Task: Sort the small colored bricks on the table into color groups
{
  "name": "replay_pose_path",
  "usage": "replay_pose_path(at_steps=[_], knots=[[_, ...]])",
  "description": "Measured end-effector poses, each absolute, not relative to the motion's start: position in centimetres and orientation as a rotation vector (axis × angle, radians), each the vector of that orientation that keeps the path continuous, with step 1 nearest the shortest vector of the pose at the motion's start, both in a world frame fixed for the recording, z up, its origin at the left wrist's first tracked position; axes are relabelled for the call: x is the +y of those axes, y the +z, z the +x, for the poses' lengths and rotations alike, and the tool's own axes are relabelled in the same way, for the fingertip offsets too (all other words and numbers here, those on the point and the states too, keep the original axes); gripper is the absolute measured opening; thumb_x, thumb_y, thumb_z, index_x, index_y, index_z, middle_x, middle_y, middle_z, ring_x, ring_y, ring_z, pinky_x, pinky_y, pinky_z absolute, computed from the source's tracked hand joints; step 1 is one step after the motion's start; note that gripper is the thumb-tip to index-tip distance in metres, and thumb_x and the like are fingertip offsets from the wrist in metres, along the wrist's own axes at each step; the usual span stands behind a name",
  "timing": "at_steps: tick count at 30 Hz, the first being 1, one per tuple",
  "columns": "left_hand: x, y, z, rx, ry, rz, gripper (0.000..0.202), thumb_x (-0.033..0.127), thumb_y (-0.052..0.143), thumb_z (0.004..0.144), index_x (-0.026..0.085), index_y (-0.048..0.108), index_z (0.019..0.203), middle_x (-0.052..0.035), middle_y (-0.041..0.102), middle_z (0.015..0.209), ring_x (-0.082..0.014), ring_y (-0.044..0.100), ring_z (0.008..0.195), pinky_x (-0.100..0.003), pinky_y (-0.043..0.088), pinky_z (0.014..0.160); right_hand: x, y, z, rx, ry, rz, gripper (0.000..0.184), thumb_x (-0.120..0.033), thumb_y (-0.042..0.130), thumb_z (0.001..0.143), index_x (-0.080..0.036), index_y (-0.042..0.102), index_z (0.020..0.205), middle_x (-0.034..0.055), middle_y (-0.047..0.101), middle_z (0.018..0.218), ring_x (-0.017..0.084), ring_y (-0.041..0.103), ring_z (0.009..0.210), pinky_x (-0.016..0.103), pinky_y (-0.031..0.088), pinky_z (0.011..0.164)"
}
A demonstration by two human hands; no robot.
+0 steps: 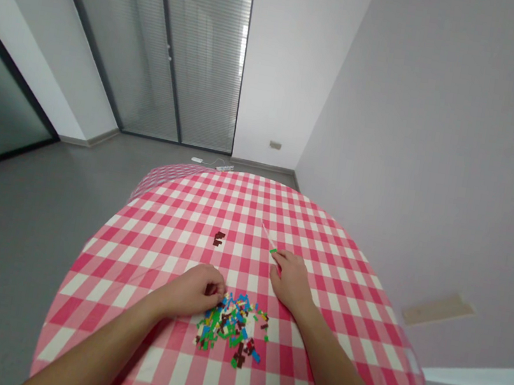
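Observation:
A loose pile of small building bricks (230,323) in green, blue, brown, white and other colours lies on the table near me. At the pile's upper left edge is my left hand (201,290), its fingers curled round toward the thumb. Whatever its fingertips hold, if anything, is too small to make out. Farther out to the right, my right hand (292,279) reaches forward with its fingertips at a single green brick (273,251). The thumb of that hand stands apart from the fingers. A small group of brown bricks (218,239) lies beyond my left hand, touched by neither hand.
A red and white checked cloth (174,231) covers the round-ended table. A wall (437,149) runs along the right side. Past the far table edge, a power strip (225,167) lies on the floor before a glass partition with blinds (200,55).

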State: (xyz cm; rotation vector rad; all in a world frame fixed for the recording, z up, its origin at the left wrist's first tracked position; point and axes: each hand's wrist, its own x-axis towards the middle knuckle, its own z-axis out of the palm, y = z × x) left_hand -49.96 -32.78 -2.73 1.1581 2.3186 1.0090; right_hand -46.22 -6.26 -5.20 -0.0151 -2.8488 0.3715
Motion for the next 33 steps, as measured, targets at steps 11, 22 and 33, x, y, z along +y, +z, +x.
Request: replay_pose_path(at_steps=[11,22,33], knots=[[-32.7,-2.7,-50.0,2.292,1.012,1.169,0.013,0.014,0.053,0.079,0.017,0.061,0.069,0.0009,0.057,0.064,-0.0124,0.050,0.060,-0.025,0.037,0.059,-6.4,-5.4,-46.4,-2.880,0.278,-0.033,0.041,-0.018,0.046,0.089,-0.015,0.063,0.126,0.0158,0.059,0.129,0.030,0.053,0.114,0.045,0.041,0.100],[-32.7,-2.7,-50.0,2.311,1.002,1.170,0.013,0.014,0.054,0.077,0.018,0.060,0.066,0.0006,0.056,0.063,-0.0129,0.050,0.060,-0.025,0.037,0.060,-6.3,-6.0,-46.8,-2.901,0.195,-0.063,0.045,-0.021,0.047,0.089,-0.020,0.060,0.131,0.0129,0.057,0.134,0.031,0.053,0.115,0.046,0.043,0.098],[-32.9,-2.5,-50.1,2.254,1.025,1.136,0.011,0.014,0.055,0.077,0.017,0.065,0.074,-0.0006,0.060,0.069,-0.0129,0.052,0.062,-0.026,0.039,0.060,-6.6,-5.5,-45.8,-2.748,0.451,0.028,0.038,-0.021,0.051,0.088,-0.014,0.063,0.124,0.0177,0.058,0.123,0.031,0.052,0.118,0.047,0.044,0.100]])
